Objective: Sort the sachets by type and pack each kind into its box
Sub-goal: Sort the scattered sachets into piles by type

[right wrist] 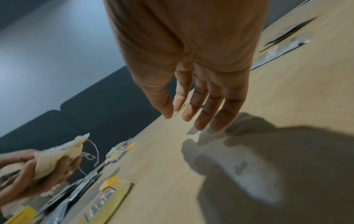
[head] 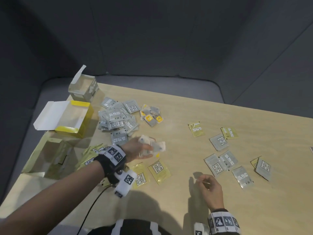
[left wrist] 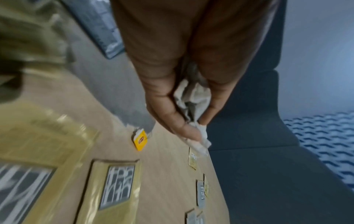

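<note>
My left hand (head: 147, 150) grips a bunch of white tea bags (head: 153, 145) above the table's left middle; the wrist view shows fingers and thumb curled round the tea bags (left wrist: 193, 97). My right hand (head: 204, 183) hovers over bare table, fingers relaxed and holding nothing (right wrist: 191, 109). A pile of grey sachets (head: 116, 119) lies by the boxes, with tea bags with yellow tags (head: 151, 116) beside it. Yellow-green sachets (head: 158, 171) lie near my left wrist. Three open boxes stand at the left: a grey-white box (head: 84, 89), a yellow box (head: 74, 116) and a pale green box (head: 50, 156).
Loose grey sachets (head: 218, 141) and yellow-green sachets (head: 195, 129) are scattered over the right half of the wooden table (head: 169, 200). A dark grey sofa (head: 152, 48) runs behind the table. A cable (head: 94, 204) hangs from my left wrist.
</note>
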Available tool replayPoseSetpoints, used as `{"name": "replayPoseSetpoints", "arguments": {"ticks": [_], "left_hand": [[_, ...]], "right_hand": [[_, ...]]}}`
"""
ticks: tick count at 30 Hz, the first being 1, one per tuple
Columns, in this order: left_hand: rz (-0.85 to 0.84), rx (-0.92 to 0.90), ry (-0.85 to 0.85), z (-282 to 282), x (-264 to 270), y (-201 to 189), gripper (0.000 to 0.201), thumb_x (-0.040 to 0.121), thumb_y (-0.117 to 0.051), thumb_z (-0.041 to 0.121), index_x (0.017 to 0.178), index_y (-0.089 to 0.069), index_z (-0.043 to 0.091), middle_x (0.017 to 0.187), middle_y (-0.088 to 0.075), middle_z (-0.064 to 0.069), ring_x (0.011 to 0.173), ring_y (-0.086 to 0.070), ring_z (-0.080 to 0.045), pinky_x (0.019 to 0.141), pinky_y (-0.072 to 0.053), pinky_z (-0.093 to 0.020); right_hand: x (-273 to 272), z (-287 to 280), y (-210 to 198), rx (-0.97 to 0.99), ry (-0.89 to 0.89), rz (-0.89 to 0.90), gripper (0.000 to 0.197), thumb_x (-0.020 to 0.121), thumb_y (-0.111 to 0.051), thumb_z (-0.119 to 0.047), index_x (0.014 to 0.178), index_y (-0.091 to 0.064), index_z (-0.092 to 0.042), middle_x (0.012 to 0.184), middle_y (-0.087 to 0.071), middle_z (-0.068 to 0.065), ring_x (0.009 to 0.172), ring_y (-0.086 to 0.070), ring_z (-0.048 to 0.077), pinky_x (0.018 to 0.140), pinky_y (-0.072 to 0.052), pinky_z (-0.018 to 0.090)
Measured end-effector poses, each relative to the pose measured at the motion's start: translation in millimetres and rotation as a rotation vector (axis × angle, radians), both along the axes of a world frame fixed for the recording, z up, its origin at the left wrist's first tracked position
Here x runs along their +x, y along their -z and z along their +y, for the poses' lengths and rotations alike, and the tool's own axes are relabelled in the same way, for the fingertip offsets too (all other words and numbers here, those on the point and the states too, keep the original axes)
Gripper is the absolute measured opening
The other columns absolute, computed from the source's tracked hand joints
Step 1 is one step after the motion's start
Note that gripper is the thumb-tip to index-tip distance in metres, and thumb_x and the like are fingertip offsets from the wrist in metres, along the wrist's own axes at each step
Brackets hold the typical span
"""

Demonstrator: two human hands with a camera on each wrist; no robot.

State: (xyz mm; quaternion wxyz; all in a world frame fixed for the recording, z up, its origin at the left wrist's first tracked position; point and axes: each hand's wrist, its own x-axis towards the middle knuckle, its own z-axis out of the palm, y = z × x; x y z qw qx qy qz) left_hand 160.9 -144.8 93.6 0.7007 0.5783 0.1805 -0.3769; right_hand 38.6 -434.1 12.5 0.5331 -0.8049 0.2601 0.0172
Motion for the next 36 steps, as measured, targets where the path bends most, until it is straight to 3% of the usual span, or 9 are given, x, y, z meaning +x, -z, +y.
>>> {"name": "replayPoseSetpoints", "arguments": {"ticks": [3,6,8,10,13,18,25,32,36], "left_hand": [[-0.064,0.053,-0.018,-7.6,33.3,7.0,0.025,0.082,-0.062,-0.010,0.098,-0.065,0.009,0.102,-0.066,-0.013,0.088,-0.066,-0.027,0.060,-0.060,-0.029],[-0.183,0.216,-0.089,-25.8,71.9,17.6,0.032,0.079,-0.064,-0.008,0.108,-0.063,0.005,0.103,-0.063,-0.015,0.082,-0.066,-0.029,0.063,-0.060,-0.039],[-0.389,0.403,-0.088,-38.9,95.2,26.4,0.033,0.082,-0.062,0.000,0.111,-0.060,0.014,0.100,-0.061,-0.011,0.084,-0.066,-0.031,0.074,-0.058,-0.044],[-0.708,0.639,-0.032,-46.3,112.9,34.6,0.027,0.084,-0.061,0.013,0.110,-0.064,0.016,0.101,-0.064,-0.009,0.089,-0.065,-0.027,0.079,-0.053,-0.033],[-0.960,0.876,0.034,-46.8,135.4,59.4,0.034,0.082,-0.062,0.010,0.116,-0.063,0.014,0.127,-0.051,-0.014,0.113,-0.054,-0.029,0.099,-0.042,-0.032],[-0.897,1.256,0.544,-40.4,149.4,89.5,0.066,0.086,-0.061,0.028,0.145,-0.033,0.020,0.157,-0.008,-0.015,0.144,-0.010,-0.036,0.116,-0.018,-0.045],[-0.768,1.206,0.753,-64.3,146.7,92.5,0.066,0.091,-0.050,0.007,0.148,-0.023,0.025,0.159,0.007,-0.008,0.145,0.010,-0.035,0.114,-0.022,-0.053],[-0.932,1.017,0.748,-73.1,146.6,78.2,0.073,0.082,-0.065,0.010,0.147,-0.032,0.020,0.159,-0.001,-0.014,0.146,-0.014,-0.026,0.113,-0.029,-0.033],[-0.905,1.007,0.724,-65.2,134.5,53.2,0.069,0.077,-0.070,0.012,0.140,-0.045,0.023,0.158,-0.015,-0.007,0.141,-0.028,-0.022,0.108,-0.036,-0.034]], "right_hand": [[-9.4,-1.3,7.9,-0.005,0.026,0.023,0.008,0.081,-0.066,0.002,0.086,-0.064,-0.004,0.087,-0.070,0.000,0.086,-0.066,0.021,0.089,-0.050,0.035],[-14.9,2.7,7.6,0.017,0.080,0.028,0.010,0.080,-0.069,-0.003,0.087,-0.066,-0.009,0.088,-0.071,0.000,0.083,-0.066,0.016,0.080,-0.050,0.024],[-15.9,4.2,6.1,0.018,0.107,0.037,0.010,0.079,-0.070,-0.007,0.086,-0.066,-0.014,0.087,-0.071,0.000,0.083,-0.067,0.016,0.073,-0.049,0.019],[-15.3,3.8,5.2,0.002,0.099,0.051,0.010,0.080,-0.070,-0.009,0.085,-0.066,-0.015,0.087,-0.070,0.000,0.084,-0.066,0.015,0.070,-0.047,0.014],[-13.5,2.1,4.6,-0.038,0.064,0.076,0.008,0.082,-0.067,-0.009,0.087,-0.064,-0.015,0.087,-0.069,-0.002,0.084,-0.065,0.012,0.062,-0.043,0.003],[-14.0,-0.6,9.2,-0.049,0.040,0.096,0.009,0.082,-0.067,-0.012,0.088,-0.063,-0.017,0.086,-0.068,-0.002,0.082,-0.065,0.012,0.064,-0.046,0.007],[-10.4,-1.5,9.8,-0.064,0.013,0.088,0.008,0.080,-0.067,-0.011,0.084,-0.062,-0.014,0.082,-0.068,0.001,0.074,-0.065,0.013,0.063,-0.049,0.012],[-8.6,-3.3,6.9,-0.078,-0.016,0.101,0.007,0.080,-0.068,-0.013,0.081,-0.061,-0.015,0.079,-0.067,0.001,0.072,-0.065,0.015,0.064,-0.050,0.015],[-8.3,-2.7,1.2,-0.089,-0.043,0.134,0.007,0.078,-0.068,-0.016,0.078,-0.061,-0.017,0.074,-0.067,0.001,0.067,-0.064,0.015,0.064,-0.053,0.021]]}}
